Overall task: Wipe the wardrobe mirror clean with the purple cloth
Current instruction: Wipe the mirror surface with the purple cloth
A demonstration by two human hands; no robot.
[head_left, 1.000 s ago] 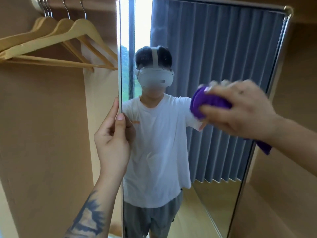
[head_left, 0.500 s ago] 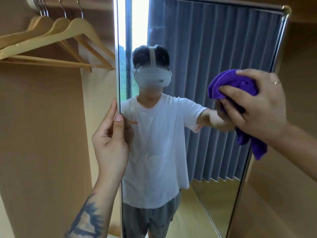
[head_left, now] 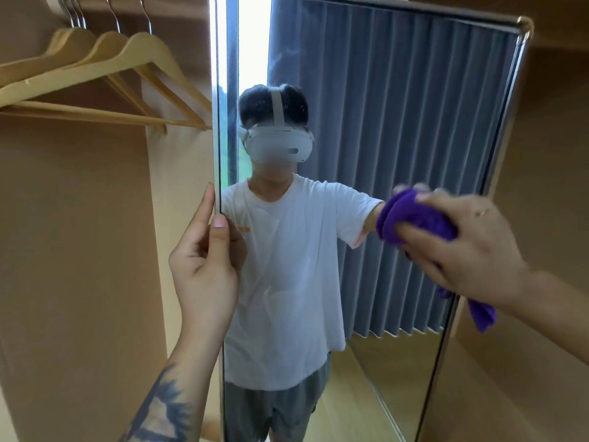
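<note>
A tall wardrobe mirror (head_left: 398, 100) in a thin metal frame fills the middle of the view and reflects a person in a white T-shirt and grey curtains. My left hand (head_left: 205, 266) holds the mirror's left edge, thumb on the glass and fingers behind it. My right hand (head_left: 462, 244) grips a bunched purple cloth (head_left: 414, 218) and presses it against the glass at the mirror's right side, about mid-height. A tail of the cloth hangs below my right wrist.
Several wooden hangers (head_left: 105, 78) hang on a rail at the upper left, inside the open wardrobe. Brown wardrobe panels (head_left: 73, 266) stand to the left and right of the mirror. The hangers' tips reach close to the mirror's left edge.
My right hand with the cloth has gone from the mirror's right side up to the right edge, then down and left again. My left hand has stayed on the left edge.
</note>
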